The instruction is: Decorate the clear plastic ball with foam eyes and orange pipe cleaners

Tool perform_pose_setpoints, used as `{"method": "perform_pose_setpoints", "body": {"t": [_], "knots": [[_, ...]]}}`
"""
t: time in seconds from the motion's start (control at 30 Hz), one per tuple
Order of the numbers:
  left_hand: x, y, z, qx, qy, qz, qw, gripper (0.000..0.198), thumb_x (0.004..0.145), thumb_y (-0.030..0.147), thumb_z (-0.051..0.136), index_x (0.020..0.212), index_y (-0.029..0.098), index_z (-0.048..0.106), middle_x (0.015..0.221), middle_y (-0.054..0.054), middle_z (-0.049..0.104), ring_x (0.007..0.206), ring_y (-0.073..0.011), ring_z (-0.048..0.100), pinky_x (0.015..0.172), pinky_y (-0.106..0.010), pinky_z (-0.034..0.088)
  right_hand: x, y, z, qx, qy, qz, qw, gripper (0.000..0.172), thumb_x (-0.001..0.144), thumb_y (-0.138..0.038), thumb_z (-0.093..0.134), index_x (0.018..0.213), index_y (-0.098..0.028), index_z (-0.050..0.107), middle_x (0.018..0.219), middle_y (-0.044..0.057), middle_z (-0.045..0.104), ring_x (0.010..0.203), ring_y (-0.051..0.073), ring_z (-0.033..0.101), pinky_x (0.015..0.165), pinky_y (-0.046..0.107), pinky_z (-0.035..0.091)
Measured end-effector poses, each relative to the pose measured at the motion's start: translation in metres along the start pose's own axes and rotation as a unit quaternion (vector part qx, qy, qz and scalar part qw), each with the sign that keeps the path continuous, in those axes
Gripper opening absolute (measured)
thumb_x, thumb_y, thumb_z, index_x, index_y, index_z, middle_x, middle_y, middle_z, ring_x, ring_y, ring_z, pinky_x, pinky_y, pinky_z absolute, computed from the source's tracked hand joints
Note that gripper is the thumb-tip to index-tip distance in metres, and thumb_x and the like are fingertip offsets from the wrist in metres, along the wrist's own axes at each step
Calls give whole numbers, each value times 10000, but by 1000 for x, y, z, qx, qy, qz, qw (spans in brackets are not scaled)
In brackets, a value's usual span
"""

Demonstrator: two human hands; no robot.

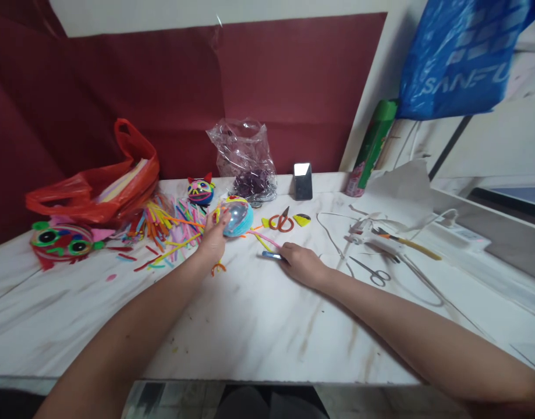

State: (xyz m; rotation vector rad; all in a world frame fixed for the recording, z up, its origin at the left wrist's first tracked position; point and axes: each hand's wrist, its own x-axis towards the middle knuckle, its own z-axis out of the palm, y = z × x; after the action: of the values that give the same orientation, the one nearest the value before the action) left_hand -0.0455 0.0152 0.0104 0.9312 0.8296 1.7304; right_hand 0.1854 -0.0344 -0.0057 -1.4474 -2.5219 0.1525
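Observation:
My left hand [213, 235] reaches over the white marble table [258, 326] and grips a clear blue ball [238, 218] decorated with yellow and pink strips. My right hand [302, 263] rests on the table to the right of it, fingers closed on a small blue-grey tool [271, 255] that lies flat. Orange-handled scissors [282, 222] and a yellow and black foam piece [301, 219] lie just beyond my right hand. A finished striped ball with red ears [201, 191] sits behind the blue ball.
Coloured strips [166, 224] are scattered left of the ball, by a red plastic bag [101, 189] and a red mask with green eyes [61, 241]. A clear bag [247, 160], a dark holder [303, 181], a green can [369, 148], a glue gun [372, 238] and small scissors [372, 272] stand or lie further off.

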Motion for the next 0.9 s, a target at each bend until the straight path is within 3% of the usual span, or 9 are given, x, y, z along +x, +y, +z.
{"method": "perform_pose_setpoints", "body": {"t": [0.23,0.43,0.57,0.7,0.9], "knots": [[7,12,-3,-15,54,30,998,520,629,381,788,1081,280,550,1133,-19,647,944,-170,641,695,-258,547,36,15,5,-20,9,69,997,200,905,-217,469,953,-144,650,1008,140,681,871,222,643,681,261,426],[11,15,-7,-22,52,10,998,512,626,380,785,1061,278,535,1139,-21,648,930,-174,645,668,-258,547,72,29,-9,37,31,97,994,222,899,-314,524,1019,-181,655,967,53,724,817,166,646,669,206,433],[7,17,-2,-30,41,13,999,521,614,376,793,1063,275,550,1165,-27,644,962,-181,642,697,-262,555,67,73,-29,26,72,210,975,346,875,-246,528,1197,-131,585,1035,134,714,849,220,666,671,250,451],[0,14,5,-18,-2,2,1000,567,601,378,795,1100,268,549,1193,-37,630,985,-192,638,728,-284,558,52,116,-32,10,71,278,958,383,803,-143,575,1180,-88,615,1038,193,709,902,274,674,717,289,463],[-18,0,12,67,-70,-27,995,615,616,356,777,1172,264,530,1153,-36,636,992,-181,630,802,-276,519,49,129,-28,22,86,288,953,334,786,-124,567,1102,-119,676,1076,181,704,997,279,655,808,299,463]]}}
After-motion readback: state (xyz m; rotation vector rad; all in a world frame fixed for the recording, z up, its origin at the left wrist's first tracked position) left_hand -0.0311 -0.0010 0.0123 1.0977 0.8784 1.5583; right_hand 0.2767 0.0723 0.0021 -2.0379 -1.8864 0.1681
